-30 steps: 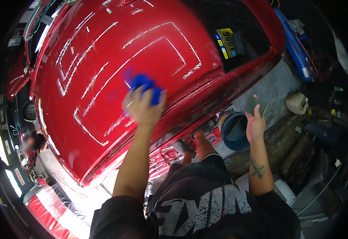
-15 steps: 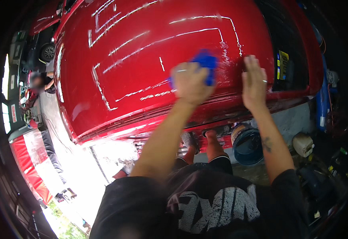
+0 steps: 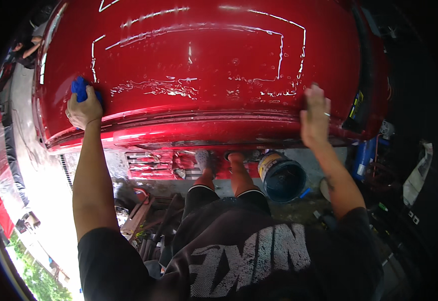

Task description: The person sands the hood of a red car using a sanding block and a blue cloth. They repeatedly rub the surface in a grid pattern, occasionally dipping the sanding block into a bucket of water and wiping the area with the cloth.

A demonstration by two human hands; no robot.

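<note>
Blue cloth (image 3: 80, 88) lies on the wet red car panel (image 3: 204, 65), at its left end near the lower edge. Left hand (image 3: 84, 108) covers it, grip pressed together on the cloth. Right hand (image 3: 315, 116) rests flat at the panel's right lower edge, fingers spread, holding nothing. Blue bucket (image 3: 281, 176) stands on the ground below the panel, beside the person's feet.
</note>
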